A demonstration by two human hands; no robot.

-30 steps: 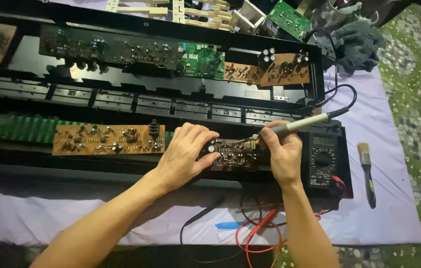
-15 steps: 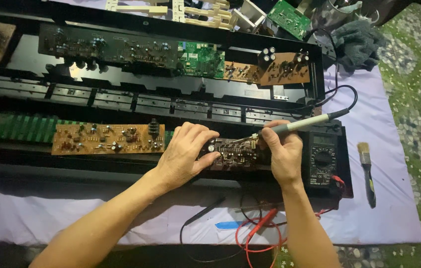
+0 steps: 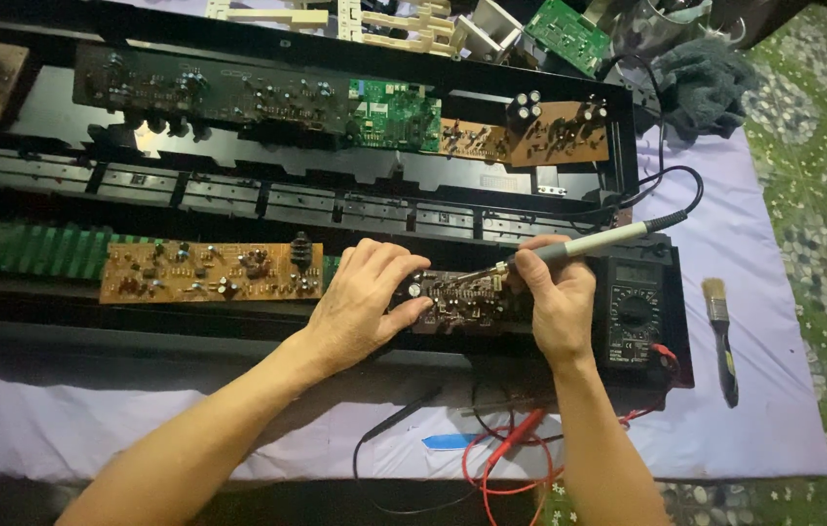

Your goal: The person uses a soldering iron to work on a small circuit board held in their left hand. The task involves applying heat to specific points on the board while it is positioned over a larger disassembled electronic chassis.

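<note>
My left hand (image 3: 360,304) grips the left end of a small dark circuit board (image 3: 457,300), thumb and fingers around its edge. My right hand (image 3: 558,302) holds a soldering iron (image 3: 594,241) like a pen, with the grey handle pointing up to the right and the tip down on the board's upper right part. The board lies on the front rail of a long opened black chassis (image 3: 267,200). A black digital multimeter (image 3: 634,310) sits just right of my right hand.
A brown circuit board (image 3: 209,273) lies left of my left hand. More boards, green (image 3: 394,112) and brown (image 3: 555,136), line the chassis back. A paintbrush (image 3: 721,336) rests on the purple cloth (image 3: 754,253) at right. Red and black probe leads (image 3: 506,453) coil near the front edge.
</note>
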